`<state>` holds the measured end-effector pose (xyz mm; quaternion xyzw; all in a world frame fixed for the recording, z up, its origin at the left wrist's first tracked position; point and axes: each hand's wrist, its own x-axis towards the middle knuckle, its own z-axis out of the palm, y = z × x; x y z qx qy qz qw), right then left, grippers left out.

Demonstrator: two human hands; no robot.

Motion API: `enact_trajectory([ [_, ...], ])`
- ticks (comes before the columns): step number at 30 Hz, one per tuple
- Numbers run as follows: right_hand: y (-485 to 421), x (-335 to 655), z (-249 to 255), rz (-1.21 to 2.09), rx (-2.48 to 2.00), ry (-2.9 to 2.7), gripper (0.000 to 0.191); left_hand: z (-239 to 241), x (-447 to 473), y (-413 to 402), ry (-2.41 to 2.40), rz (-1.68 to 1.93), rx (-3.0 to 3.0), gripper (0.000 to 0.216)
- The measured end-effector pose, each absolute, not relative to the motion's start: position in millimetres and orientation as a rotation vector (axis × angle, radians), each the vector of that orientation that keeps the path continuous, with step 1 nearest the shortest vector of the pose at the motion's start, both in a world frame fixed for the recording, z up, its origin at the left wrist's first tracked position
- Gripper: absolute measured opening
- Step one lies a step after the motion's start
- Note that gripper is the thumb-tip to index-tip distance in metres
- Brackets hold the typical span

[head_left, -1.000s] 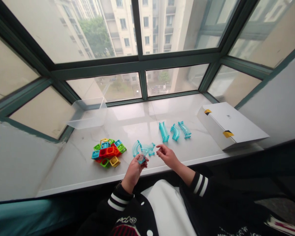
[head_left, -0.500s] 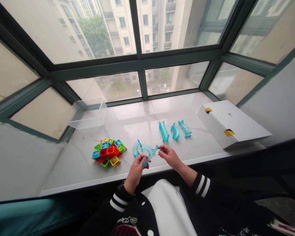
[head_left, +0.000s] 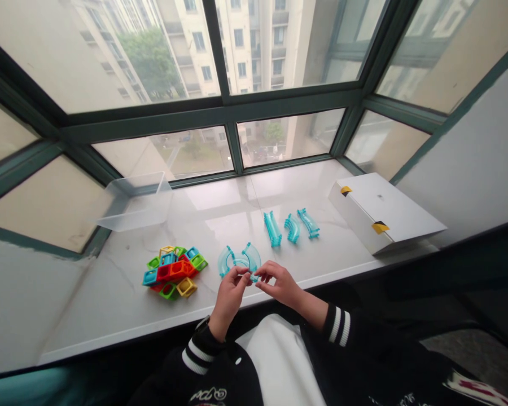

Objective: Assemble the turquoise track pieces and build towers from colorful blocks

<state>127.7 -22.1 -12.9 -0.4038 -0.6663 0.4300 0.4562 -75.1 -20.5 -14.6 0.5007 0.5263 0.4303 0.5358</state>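
My left hand (head_left: 230, 295) and my right hand (head_left: 280, 283) meet at the front of the white sill, both pinching a curved clear-blue track piece (head_left: 252, 260) that I hold just above the sill. A second curved blue piece (head_left: 225, 260) lies right beside it on the left. Three more blue track pieces (head_left: 291, 226) lie in a row farther back and to the right. A heap of coloured square frames (head_left: 173, 270), red, orange, green, yellow and blue, sits left of my left hand.
A clear plastic tub (head_left: 137, 201) stands at the back left by the window. A flat white box (head_left: 381, 211) with yellow-black tabs lies at the right. The sill's front edge (head_left: 152, 332) runs just before my wrists; window frames close the back.
Both hands have drawn together. The blue curved piece, held in the left hand alone a second ago, is now pinched by both hands. The view has shifted slightly right.
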Motion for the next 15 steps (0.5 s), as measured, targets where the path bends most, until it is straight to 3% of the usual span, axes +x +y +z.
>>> enact_trajectory([
  [15,-3.5,209.3,-6.1,0.586,-1.301,-1.469,0.013,15.7,34.1,32.9,1.05,0.942,1.491,0.039],
])
